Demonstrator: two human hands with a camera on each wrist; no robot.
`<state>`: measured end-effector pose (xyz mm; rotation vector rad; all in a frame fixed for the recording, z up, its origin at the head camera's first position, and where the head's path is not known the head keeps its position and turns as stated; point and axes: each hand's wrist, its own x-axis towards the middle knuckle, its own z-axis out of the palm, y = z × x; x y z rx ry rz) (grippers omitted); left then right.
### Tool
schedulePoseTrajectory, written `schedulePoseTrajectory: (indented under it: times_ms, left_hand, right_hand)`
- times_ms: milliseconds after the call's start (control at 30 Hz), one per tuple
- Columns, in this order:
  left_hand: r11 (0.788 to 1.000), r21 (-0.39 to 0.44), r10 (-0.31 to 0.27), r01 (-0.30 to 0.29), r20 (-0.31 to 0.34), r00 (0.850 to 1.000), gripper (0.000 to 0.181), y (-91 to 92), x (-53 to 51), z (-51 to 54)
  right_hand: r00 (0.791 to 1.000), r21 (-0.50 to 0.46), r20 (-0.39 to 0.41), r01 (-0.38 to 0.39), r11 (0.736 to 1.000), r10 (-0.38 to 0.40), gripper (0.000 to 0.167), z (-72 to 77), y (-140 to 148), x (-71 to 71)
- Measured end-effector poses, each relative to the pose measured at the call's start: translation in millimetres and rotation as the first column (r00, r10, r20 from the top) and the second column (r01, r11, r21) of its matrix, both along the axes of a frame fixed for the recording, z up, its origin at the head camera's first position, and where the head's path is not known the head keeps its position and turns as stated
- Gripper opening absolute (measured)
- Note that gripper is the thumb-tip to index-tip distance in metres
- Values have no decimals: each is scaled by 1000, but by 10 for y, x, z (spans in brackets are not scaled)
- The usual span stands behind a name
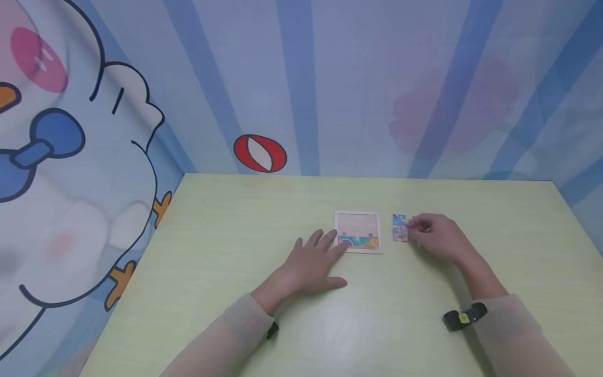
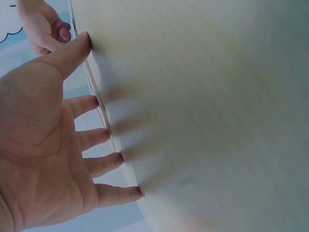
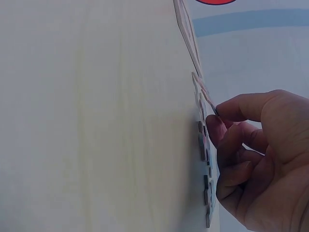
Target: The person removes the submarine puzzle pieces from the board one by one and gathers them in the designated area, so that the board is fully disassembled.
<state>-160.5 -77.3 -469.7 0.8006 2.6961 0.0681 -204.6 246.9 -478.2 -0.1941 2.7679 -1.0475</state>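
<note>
A square puzzle tray [image 1: 358, 253] with a pale rim lies flat on the table, its lower part filled with colourful pieces. My left hand [image 1: 311, 264] spreads its fingers, with fingertips on the tray's left and lower edge. To the right of the tray sits a small group of loose puzzle pieces [image 1: 399, 220]. My right hand [image 1: 438, 235] is over that group. In the right wrist view, thumb and forefinger pinch a thin puzzle piece [image 3: 206, 94], which is tilted up off the table; its picture cannot be made out. The right hand [image 3: 270, 154] hides some of the loose pieces.
The pale wooden table [image 1: 377, 324] reaches back to a striped blue fabric backdrop [image 1: 348, 89]. A cartoon figure [image 1: 70, 209] is printed on the left side. Black straps with small devices [image 1: 464, 318] sit at the wrists.
</note>
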Motion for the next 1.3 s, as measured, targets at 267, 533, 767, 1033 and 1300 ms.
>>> schedulePoseTrajectory:
  times_ms: [267, 533, 767, 1033, 1300]
  left_hand:
    - [1000, 6, 3, -3, 0, 1000, 85, 2, -3, -5]
    - [1000, 8, 13, -13, 11, 1000, 85, 4, -3, 0]
    - [1000, 12, 14, -14, 12, 1000, 85, 8, -3, 5]
    - [999, 49, -6, 4, 23, 1000, 84, 78, 4, 28]
    - [1000, 10, -14, 13, 24, 1000, 82, 154, 0, 33]
  right_hand:
    - [1000, 11, -5, 18, 1000, -18, 30, 5, 31, -7]
    - [1000, 3, -23, 14, 1000, -14, 30, 12, 9, 7]
    - [999, -11, -34, -11, 1000, 10, 27, 34, -122, 17]
    - [998, -57, -6, -60, 997, 60, 24, 41, -326, 12]
    - [991, -48, -6, -136, 990, 136, 28, 28, -516, -22]
